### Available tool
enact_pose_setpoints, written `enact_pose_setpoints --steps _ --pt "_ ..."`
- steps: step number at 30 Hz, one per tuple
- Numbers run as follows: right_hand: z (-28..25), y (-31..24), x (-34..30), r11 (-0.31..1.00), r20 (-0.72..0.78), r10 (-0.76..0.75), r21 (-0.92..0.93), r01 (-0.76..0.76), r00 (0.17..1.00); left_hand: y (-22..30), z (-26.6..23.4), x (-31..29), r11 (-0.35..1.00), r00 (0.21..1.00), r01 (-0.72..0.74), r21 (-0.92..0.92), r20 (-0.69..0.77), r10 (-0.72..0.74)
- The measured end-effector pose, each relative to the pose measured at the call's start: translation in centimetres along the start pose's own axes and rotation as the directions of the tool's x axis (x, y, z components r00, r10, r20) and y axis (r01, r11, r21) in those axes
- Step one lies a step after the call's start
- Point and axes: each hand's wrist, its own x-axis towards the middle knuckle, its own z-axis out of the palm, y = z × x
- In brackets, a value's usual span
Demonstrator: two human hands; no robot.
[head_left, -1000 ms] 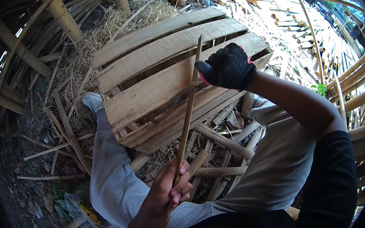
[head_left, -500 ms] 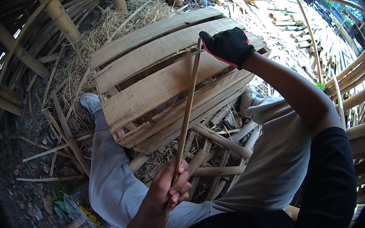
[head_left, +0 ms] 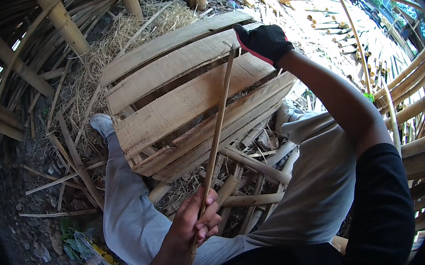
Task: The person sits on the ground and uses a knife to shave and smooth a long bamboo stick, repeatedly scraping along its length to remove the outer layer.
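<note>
bare left hand (head_left: 195, 222), fingers wrapped round a thin stick (head_left: 220, 115) slanting up and away over a slatted crate (head_left: 169, 114); gloved right hand (head_left: 266, 43), curled, contents unclear from here, nearer the far tip.

Raw, matt wood dominates the view I watch from afar: the slatted crate (head_left: 193, 98) looks unvarnished, its grain showing, one front edge rough and broken. The thin stick (head_left: 217, 127), apparently bamboo, looks smoother yet dull. Bamboo poles (head_left: 62, 26) behind carry a hard, smooth skin, faintly glossy where light strikes. I see matt black fabric in the glove (head_left: 267, 41) and the sleeve (head_left: 382, 197), soft grey cloth in the trousers (head_left: 308, 184), and dry, coarse straw (head_left: 155, 27) over gritty ground (head_left: 33, 198). The bag (head_left: 101, 260) is clear plastic, crinkled and shiny.
</note>
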Motion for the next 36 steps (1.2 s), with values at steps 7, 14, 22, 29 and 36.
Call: enact_pose_setpoints --steps 7,14,22,29,36 --pt "-4.6 -5.3 -1.7 0.984 0.506 -0.179 0.076 0.163 0.844 -0.3 -0.1 0.0 0.998 1.000 0.018 -0.058 0.001 -0.018" --pt "-4.3 -3.0 -2.4 0.898 0.482 -0.441 0.247 0.365 0.758 -0.4 -0.3 0.2 1.000 1.000 0.014 -0.018 0.027 -0.014" --pt "-1.4 1.2 0.7 0.992 0.285 -0.079 -0.070 0.103 0.955 -0.1 -0.2 -0.7 1.000 1.000 -0.014 0.012 -0.010 0.015" --pt "-1.5 3.4 0.5 0.991 0.292 0.134 -0.044 -0.127 0.947 0.5 -1.0 -0.6 0.998 0.998 -0.058 -0.040 -0.036 0.057" --pt "-3.5 -2.7 -0.8 0.975 0.089 -0.140 0.188 0.121 0.986 0.9 -1.2 -0.9 0.996 0.996 -0.056 -0.065 -0.071 0.051"
